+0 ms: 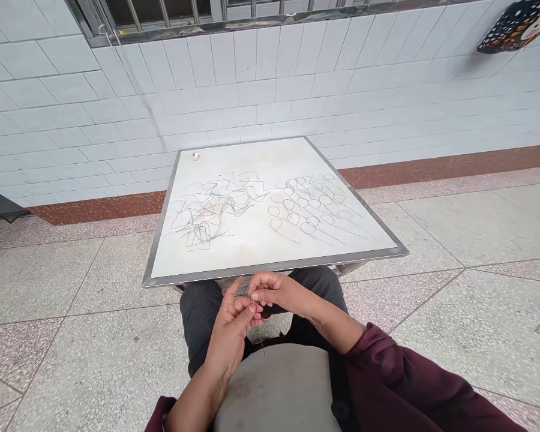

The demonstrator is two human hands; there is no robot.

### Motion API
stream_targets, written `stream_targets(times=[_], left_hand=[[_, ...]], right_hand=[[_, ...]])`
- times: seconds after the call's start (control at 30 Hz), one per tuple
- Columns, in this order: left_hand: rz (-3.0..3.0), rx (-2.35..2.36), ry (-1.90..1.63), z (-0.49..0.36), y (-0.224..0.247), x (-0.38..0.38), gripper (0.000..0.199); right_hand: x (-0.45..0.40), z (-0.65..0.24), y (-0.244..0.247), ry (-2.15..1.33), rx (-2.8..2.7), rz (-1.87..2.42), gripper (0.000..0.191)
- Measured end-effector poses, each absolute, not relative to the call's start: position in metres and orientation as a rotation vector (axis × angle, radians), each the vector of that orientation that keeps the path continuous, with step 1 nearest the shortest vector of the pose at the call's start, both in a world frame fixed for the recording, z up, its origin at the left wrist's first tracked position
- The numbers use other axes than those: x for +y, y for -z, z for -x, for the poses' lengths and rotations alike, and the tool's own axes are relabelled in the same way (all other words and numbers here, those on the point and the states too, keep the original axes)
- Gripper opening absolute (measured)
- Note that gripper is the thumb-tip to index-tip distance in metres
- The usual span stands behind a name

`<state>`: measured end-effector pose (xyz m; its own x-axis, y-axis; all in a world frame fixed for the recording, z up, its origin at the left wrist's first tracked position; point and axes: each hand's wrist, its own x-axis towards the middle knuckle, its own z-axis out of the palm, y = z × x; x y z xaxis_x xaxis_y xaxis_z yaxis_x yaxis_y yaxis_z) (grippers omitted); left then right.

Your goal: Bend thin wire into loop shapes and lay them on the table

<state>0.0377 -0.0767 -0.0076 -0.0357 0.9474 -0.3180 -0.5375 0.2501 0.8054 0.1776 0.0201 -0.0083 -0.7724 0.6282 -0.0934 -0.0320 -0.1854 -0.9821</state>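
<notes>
My left hand [234, 324] and my right hand [281, 293] meet over my lap, just in front of the table's near edge. Both are closed in a pinch on one thin wire [262, 345], whose free end hangs below my left hand. The left index finger points up, away from the pinch. Fingers hide most of the wire between the hands. On the white table [247, 157], a tangle of bent thin wires [211, 207] lies at left. Several wires with a round loop at one end [309, 225] are spread out at right.
A small red and white object [195, 156] sits at the table's far left corner. Behind the table stands a white tiled wall [270, 84] with a barred window [193, 12]. A dotted dark cloth item [513, 27] hangs at upper right. The floor is speckled stone tile [117, 354].
</notes>
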Motion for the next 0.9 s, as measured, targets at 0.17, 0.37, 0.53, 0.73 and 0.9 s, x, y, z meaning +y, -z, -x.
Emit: stream_targets(times=[0.17, 0.37, 0.53, 0.73, 0.9], left_hand=[[-0.629, 1.061, -1.231, -0.035, 0.007, -0.076, 0.068], [-0.868, 1.124, -1.213, -0.029, 0.005, -0.076, 0.070], [-1.152, 1.297, -1.173, -0.028, 0.006, -0.082, 0.063], [-1.163, 1.313, -1.109, -0.026, 0.010, -0.086, 0.065], [-0.854, 1.127, -1.191, -0.031, 0.006, -0.083, 0.078]], right_hand=[[0.019, -0.178, 0.006, -1.999, -1.666, 0.659, 0.025], [0.013, -0.173, 0.007, -1.949, -1.582, 0.687, 0.027], [0.009, -0.172, 0.012, -1.962, -1.567, 0.697, 0.027], [0.012, -0.175, 0.017, -1.999, -1.593, 0.636, 0.026], [0.020, -0.179, 0.012, -2.022, -1.640, 0.601, 0.027]])
